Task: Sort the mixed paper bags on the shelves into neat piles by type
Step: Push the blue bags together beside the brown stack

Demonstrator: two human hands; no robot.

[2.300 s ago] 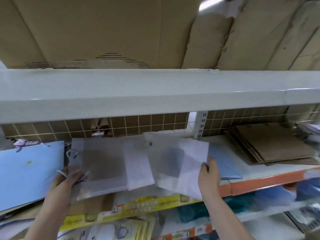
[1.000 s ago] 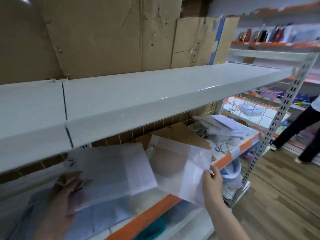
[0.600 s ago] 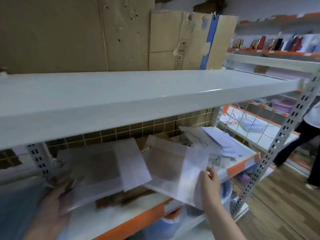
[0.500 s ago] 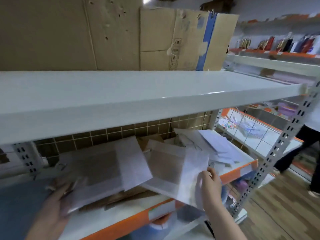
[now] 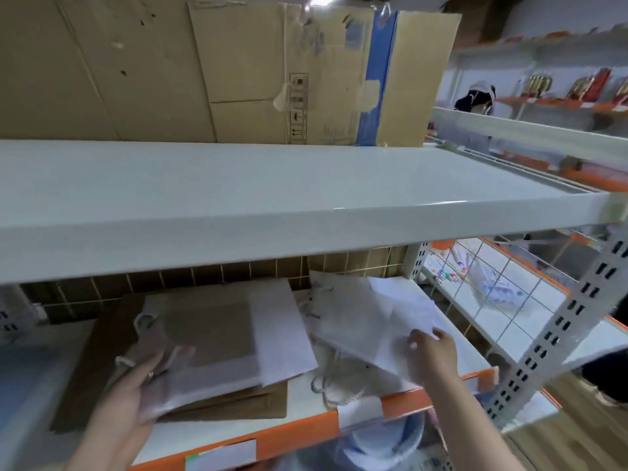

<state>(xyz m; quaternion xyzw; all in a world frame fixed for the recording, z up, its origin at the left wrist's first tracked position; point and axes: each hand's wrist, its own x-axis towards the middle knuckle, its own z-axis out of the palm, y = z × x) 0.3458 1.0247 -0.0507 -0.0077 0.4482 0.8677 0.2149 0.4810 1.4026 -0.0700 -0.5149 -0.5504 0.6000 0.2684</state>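
Observation:
My left hand (image 5: 131, 399) grips the near edge of a white paper bag with a brown window (image 5: 224, 334), held over a pile of brown paper bags (image 5: 224, 407) on the shelf. My right hand (image 5: 433, 351) holds a second white paper bag (image 5: 360, 328) by its near edge, low over a heap of white bags with cord handles (image 5: 343, 385) at the shelf's right end. Motion blur hides how the right fingers lie.
A white upper shelf (image 5: 272, 212) overhangs the work shelf, whose front edge is orange (image 5: 401, 406). Flattened cardboard boxes (image 5: 238, 69) stand on top. A perforated upright (image 5: 557, 338) bounds the right end. Another person's legs (image 5: 608, 372) stand in the aisle.
The view has swung right along the shelf. My right hand has carried its white bag down and right onto the white heap; my left hand's bag now lies over the brown pile.

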